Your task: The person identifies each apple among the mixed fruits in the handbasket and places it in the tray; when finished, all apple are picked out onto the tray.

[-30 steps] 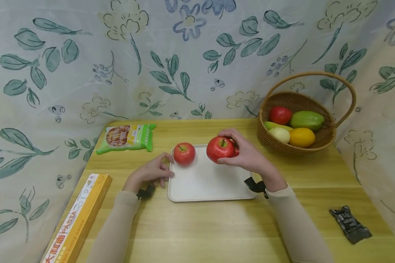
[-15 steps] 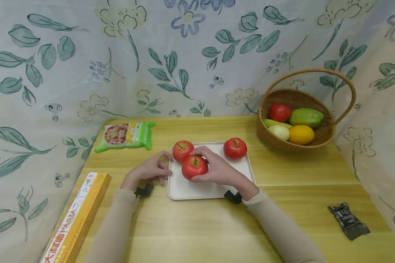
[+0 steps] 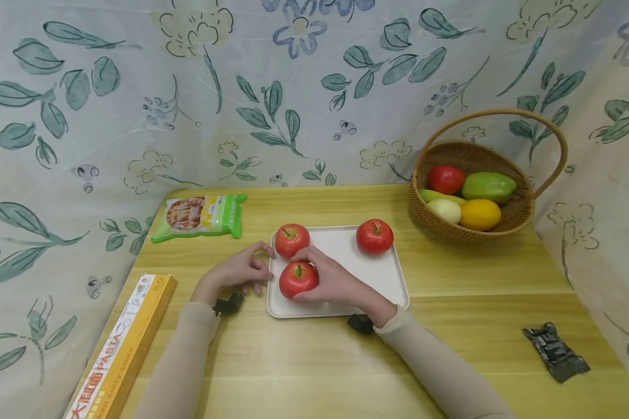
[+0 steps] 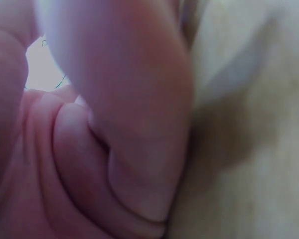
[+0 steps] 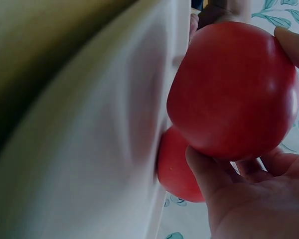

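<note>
My right hand holds a red apple over the front left part of a white rectangular tray. In the right wrist view, thumb and fingers grip the apple from its sides, and its underside shows close over the tray. A second apple sits in the tray's back left corner, just behind the held one. The third apple rests in the back right corner. My left hand lies at the tray's left rim, fingers loosely bent and fingertips right at the edge, with nothing in it.
A wicker basket with several fruits and vegetables stands at the back right. At the back left lies a green food packet. A yellow pasta box runs along the left edge, and a small black packet lies right.
My right hand has carried the apple leftward and lowered it toward the tray's front left, uncovering the apple at the back right. The left hand has stayed by the rim.
</note>
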A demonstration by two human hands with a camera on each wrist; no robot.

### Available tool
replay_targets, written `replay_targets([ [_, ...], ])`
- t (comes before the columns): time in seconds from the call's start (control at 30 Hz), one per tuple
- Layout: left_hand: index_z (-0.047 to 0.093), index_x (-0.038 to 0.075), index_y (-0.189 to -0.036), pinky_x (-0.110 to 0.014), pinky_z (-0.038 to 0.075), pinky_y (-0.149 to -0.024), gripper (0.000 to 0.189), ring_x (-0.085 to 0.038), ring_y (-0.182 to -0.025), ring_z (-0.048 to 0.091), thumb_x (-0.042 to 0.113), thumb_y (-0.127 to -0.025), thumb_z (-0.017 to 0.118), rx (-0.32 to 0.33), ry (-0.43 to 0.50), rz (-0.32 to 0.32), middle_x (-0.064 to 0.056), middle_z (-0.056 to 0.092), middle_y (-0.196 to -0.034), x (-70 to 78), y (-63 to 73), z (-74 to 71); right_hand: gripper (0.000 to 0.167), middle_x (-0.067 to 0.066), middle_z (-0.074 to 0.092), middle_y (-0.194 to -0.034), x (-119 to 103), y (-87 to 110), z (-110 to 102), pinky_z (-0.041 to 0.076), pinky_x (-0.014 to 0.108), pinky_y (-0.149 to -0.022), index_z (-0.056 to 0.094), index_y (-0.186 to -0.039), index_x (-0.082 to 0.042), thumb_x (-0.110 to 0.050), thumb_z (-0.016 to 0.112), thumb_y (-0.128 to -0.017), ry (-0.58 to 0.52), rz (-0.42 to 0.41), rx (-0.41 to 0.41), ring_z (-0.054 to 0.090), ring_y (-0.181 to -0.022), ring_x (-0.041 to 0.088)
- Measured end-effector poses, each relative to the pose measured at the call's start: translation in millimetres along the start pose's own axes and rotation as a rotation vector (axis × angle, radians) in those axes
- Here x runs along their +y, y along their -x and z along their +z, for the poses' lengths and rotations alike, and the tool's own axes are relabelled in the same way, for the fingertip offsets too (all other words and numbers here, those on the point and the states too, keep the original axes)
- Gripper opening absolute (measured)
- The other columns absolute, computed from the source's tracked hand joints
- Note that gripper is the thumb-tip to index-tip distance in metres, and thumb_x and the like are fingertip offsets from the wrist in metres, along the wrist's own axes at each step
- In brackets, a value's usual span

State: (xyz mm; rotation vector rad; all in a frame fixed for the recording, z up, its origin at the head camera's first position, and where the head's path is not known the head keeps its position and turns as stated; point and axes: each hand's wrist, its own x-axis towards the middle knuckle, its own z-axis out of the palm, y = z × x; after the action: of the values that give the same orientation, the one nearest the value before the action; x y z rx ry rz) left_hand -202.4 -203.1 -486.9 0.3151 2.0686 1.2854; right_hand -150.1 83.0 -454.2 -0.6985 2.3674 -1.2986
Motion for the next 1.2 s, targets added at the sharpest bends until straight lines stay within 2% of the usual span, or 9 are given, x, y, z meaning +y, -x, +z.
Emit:
replay_targets([
  [0.17, 0.044, 0.017, -0.138, -0.027, 0.052, -0.05, 0.055, -0.018, -0.06, 0.07, 0.023, -0.096, 0.078, -0.008, -0.002, 0.014, -0.007, 0.074, -0.085, 0.2, -0.7, -0.4, 0.07, -0.004, 0.055, -0.143, 5, -1.7, 6, 0.054, 0.042, -0.11, 0.053, -0.142, -0.019, -0.025, 0.089, -0.082, 0.032, -0.017, -0.005, 0.056, -0.129, 0.017],
  [0.5, 0.044, 0.018, -0.138, -0.027, 0.052, -0.05, 0.054, -0.019, -0.061, 0.071, 0.022, -0.096, 0.078, -0.007, -0.009, 0.018, -0.008, 0.076, -0.087, 1.8, -1.3, -0.3, 0.073, -0.012, 0.05, -0.14, 4, 0.6, 16, 0.056, 0.035, -0.104, 0.049, -0.141, -0.026, -0.028, 0.09, -0.08, 0.059, -0.042, -0.032, 0.056, -0.126, 0.011],
  [0.7, 0.043, 0.017, -0.138, -0.027, 0.052, -0.051, 0.054, -0.019, -0.062, 0.071, 0.022, -0.096, 0.077, 0.0, -0.018, 0.016, -0.008, 0.076, -0.088, 1.5, -0.4, -0.2, 0.081, -0.006, 0.049, -0.143, 5, 0.5, 17, 0.054, 0.037, -0.108, 0.048, -0.147, -0.016, -0.027, 0.093, -0.08, 0.1, -0.084, -0.054, 0.054, -0.13, 0.012],
  [0.8, 0.043, 0.017, -0.138, -0.027, 0.052, -0.051, 0.055, -0.02, -0.062, 0.071, 0.023, -0.096, 0.078, 0.002, -0.017, 0.017, -0.008, 0.076, -0.088, 0.7, -0.3, -0.3, 0.086, -0.006, 0.047, -0.148, 4, 1.5, 15, 0.053, 0.04, -0.111, 0.046, -0.15, -0.017, -0.03, 0.094, -0.079, 0.115, -0.076, -0.064, 0.053, -0.133, 0.013],
  [0.9, 0.043, 0.017, -0.138, -0.027, 0.052, -0.05, 0.055, -0.019, -0.061, 0.071, 0.023, -0.096, 0.078, 0.001, -0.012, 0.02, -0.008, 0.076, -0.087, -0.4, -0.4, -0.5, 0.089, -0.007, 0.046, -0.151, 1, 3.3, 8, 0.051, 0.043, -0.114, 0.045, -0.152, -0.02, -0.035, 0.094, -0.079, 0.111, -0.055, -0.057, 0.051, -0.136, 0.016],
  [1.0, 0.043, 0.016, -0.138, -0.027, 0.052, -0.05, 0.055, -0.019, -0.061, 0.071, 0.022, -0.096, 0.079, -0.002, -0.008, 0.024, -0.008, 0.076, -0.088, -1.4, -0.6, -0.4, 0.086, -0.004, 0.047, -0.152, -6, 6.7, -6, 0.047, 0.051, -0.118, 0.047, -0.15, -0.02, -0.033, 0.094, -0.08, 0.074, -0.061, -0.021, 0.05, -0.141, 0.025],
  [1.1, 0.043, 0.016, -0.138, -0.027, 0.053, -0.05, 0.056, -0.019, -0.061, 0.071, 0.022, -0.095, 0.079, -0.004, -0.004, 0.025, -0.009, 0.076, -0.089, -2.0, -0.9, -0.1, 0.083, -0.001, 0.049, -0.153, -14, 13.7, -26, 0.043, 0.059, -0.12, 0.048, -0.148, -0.019, -0.029, 0.094, -0.08, 0.042, -0.072, 0.05, 0.049, -0.145, 0.033],
  [1.2, 0.043, 0.016, -0.139, -0.027, 0.053, -0.05, 0.057, -0.019, -0.061, 0.071, 0.023, -0.095, 0.079, -0.006, -0.001, 0.025, -0.009, 0.076, -0.089, -2.8, -0.7, 0.1, 0.082, 0.002, 0.049, -0.154, -23, 24.5, -52, 0.042, 0.062, -0.121, 0.047, -0.149, -0.018, -0.025, 0.093, -0.081, 0.033, -0.073, 0.15, 0.048, -0.146, 0.035],
])
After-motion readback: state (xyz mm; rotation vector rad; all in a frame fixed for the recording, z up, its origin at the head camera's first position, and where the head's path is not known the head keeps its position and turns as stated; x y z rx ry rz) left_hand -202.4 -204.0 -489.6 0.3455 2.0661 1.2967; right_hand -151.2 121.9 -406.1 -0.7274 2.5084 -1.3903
